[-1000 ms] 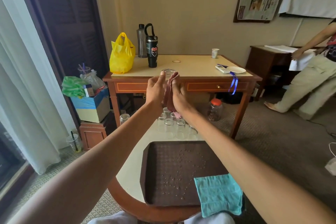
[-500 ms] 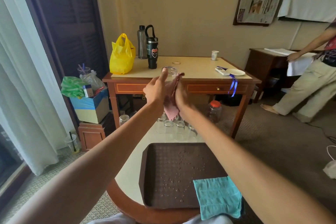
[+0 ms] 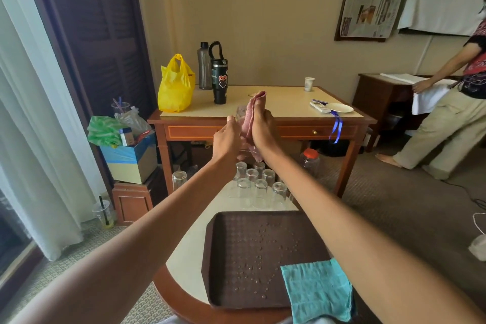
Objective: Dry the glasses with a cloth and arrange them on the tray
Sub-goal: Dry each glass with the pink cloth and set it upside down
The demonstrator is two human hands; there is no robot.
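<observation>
Raised in front of me is a clear glass (image 3: 241,118), which my left hand (image 3: 228,142) grips from the left. My right hand (image 3: 263,132) holds a pink cloth (image 3: 253,110) pressed against the glass; the cloth sticks up above my fingers and hangs below them. Several clear glasses (image 3: 256,186) stand upside down on the round table (image 3: 184,252) beyond the brown tray (image 3: 252,258). The tray holds only water drops, and a teal cloth (image 3: 317,293) lies over its near right corner.
One more upturned glass (image 3: 179,181) stands apart at the left. Behind is a wooden desk (image 3: 263,123) with a yellow bag (image 3: 175,84), two bottles, a cup and a plate. A person (image 3: 452,110) stands at the right by a dark cabinet.
Both hands turned the glass and cloth: the pink cloth now stands higher above my right hand, and the glass sits more hidden between my hands. The camera view shifted slightly.
</observation>
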